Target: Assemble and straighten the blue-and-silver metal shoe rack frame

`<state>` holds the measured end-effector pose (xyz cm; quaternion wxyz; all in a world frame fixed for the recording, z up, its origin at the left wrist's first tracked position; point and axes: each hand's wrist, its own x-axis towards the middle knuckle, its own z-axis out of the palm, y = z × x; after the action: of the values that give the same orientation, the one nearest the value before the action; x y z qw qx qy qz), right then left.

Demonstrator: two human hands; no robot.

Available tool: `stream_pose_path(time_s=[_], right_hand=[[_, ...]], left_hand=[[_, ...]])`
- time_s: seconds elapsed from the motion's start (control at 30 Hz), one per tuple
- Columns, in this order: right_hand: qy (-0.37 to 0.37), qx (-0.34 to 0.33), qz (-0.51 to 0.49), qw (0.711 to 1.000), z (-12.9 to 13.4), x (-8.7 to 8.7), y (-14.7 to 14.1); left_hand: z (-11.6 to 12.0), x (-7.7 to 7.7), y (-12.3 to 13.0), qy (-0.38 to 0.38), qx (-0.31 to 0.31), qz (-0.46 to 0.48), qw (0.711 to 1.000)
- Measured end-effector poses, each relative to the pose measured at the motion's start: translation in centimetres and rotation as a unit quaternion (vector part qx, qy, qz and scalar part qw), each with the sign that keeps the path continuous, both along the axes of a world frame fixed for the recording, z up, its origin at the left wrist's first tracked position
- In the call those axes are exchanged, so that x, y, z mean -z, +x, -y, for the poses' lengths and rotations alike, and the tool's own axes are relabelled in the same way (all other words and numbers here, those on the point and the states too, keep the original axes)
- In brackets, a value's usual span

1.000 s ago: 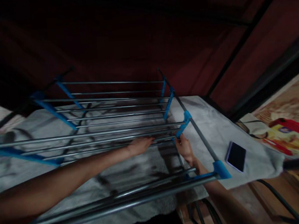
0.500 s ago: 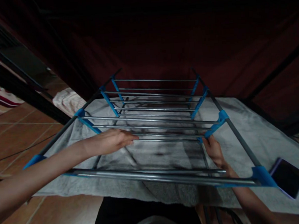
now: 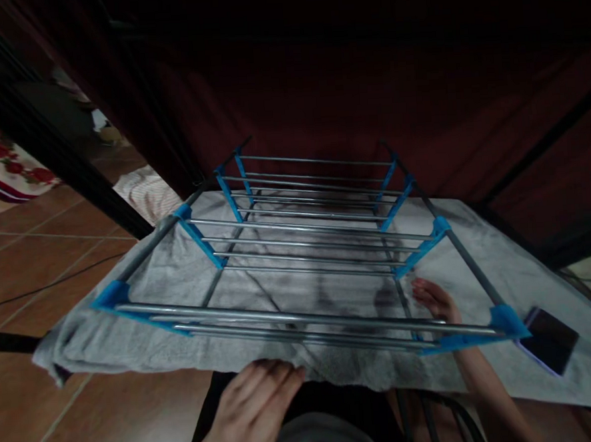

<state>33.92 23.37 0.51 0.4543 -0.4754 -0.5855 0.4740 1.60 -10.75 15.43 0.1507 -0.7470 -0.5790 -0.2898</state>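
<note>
A shoe rack of metal tubes with blue plastic side pieces lies on a grey cloth. My left hand is off the rack, in front of its near bars and over my lap. Its fingers stretch out side by side, and nothing shows in them. Reaching up behind the near tubes, my right hand is just below the right blue side piece. Its fingers extend loosely and hold nothing I can see. One of the near metal tubes crosses in front of the right wrist.
A dark phone lies on the cloth beside the rack's right front corner. Dark red fabric hangs behind the rack. Tiled floor with a thin cable shows at left, near a striped cloth.
My left hand has let go of the inner bars and drawn back toward my lap. My right hand has come off the blue side piece and moved slightly nearer. The rack appears shifted in view.
</note>
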Motion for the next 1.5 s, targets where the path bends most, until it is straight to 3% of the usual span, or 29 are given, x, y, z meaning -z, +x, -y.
stream_pose_path(time_s=[0.1, 0.23, 0.37, 0.5, 0.63, 0.7, 0.83, 0.9, 1.0, 1.1, 1.23, 1.5], right_hand=[[-0.062, -0.032, -0.047, 0.996, 3.2, 0.5, 2.1], [-0.065, 0.04, -0.008, 0.997, 7.1, 1.1, 2.8], [-0.081, 0.109, -0.021, 0.991, 9.7, 1.1, 2.7], [-0.099, 0.114, -0.032, 0.988, 10.6, 0.6, 2.3], [-0.064, 0.112, -0.006, 0.992, 10.4, -0.4, 1.4], [-0.044, 0.109, 0.008, 0.993, 10.1, -0.9, 1.1], [-0.033, 0.135, 0.016, 0.99, 9.9, -2.0, 1.0], [-0.02, 0.14, 0.019, 0.99, 10.4, -2.9, 1.2], [0.022, 0.116, 0.023, 0.993, 11.4, -4.7, 1.5], [0.051, 0.073, 0.026, 0.996, 12.4, -6.4, 1.5], [0.058, 0.055, 0.05, 0.996, 12.6, -7.1, 1.0], [0.054, 0.006, 0.05, 0.997, 11.5, -7.0, 1.4]], left_hand=[[-2.2, 1.9, 2.1, -0.048, 0.077, -0.045, 0.995], [-4.8, 4.8, 2.5, -0.155, 0.082, -0.08, 0.981], [-6.1, 6.6, 2.3, -0.156, 0.092, -0.097, 0.979], [-6.8, 5.9, 1.6, -0.112, 0.135, -0.097, 0.98], [-7.1, 5.2, 0.0, -0.096, 0.101, -0.108, 0.984], [-7.1, 5.3, -0.3, -0.082, 0.117, -0.105, 0.984], [-7.2, 5.1, 1.2, -0.028, 0.185, -0.056, 0.981], [-8.0, 4.8, 2.2, -0.014, 0.176, -0.046, 0.983], [-10.0, 4.0, 3.6, -0.066, 0.097, -0.061, 0.991], [-12.1, 2.9, 5.0, -0.198, 0.036, -0.069, 0.977], [-14.1, 1.4, 7.1, -0.314, 0.044, -0.061, 0.946], [-16.0, 0.1, 9.3, -0.368, 0.089, -0.026, 0.925]])
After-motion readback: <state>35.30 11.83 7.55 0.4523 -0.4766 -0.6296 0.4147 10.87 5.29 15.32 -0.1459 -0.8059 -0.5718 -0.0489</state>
